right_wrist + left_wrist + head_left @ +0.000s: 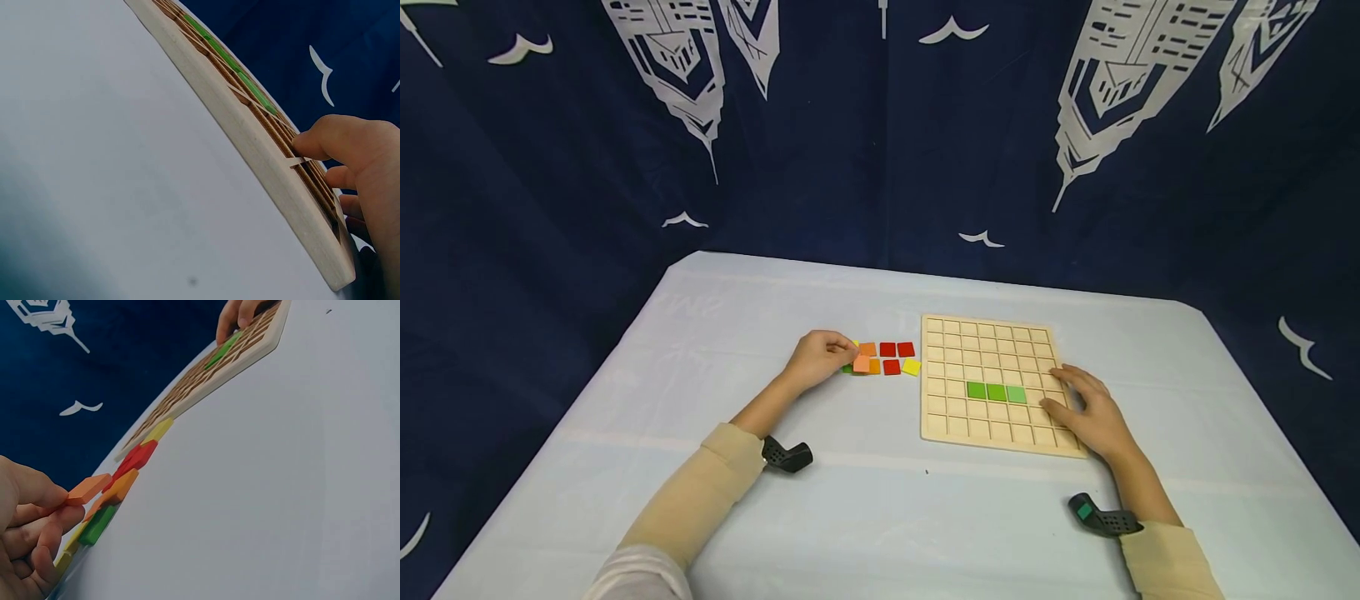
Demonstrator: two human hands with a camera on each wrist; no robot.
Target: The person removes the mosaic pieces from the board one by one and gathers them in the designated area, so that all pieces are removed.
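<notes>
My left hand (822, 358) pinches a light orange tile (89, 489) between thumb and fingers, raised just above the loose tiles. Under and beside it lie coloured square tiles: green (97, 525), orange (868, 349), red (887, 349) and yellow (912, 367). To their right is a wooden grid board (955, 421), with a row of three green tiles (996, 392) in its cells. My right hand (1093, 417) rests at the board's right edge, thumb over the grid and fingers spread; in the right wrist view, the thumb (319, 140) is on the board's top.
A white table (850, 517) carries everything, and a dark blue curtain (880, 167) with white prints hangs behind it. Black wrist devices (786, 456) sit on both forearms. A tiny dark speck (927, 472) lies in front of the board.
</notes>
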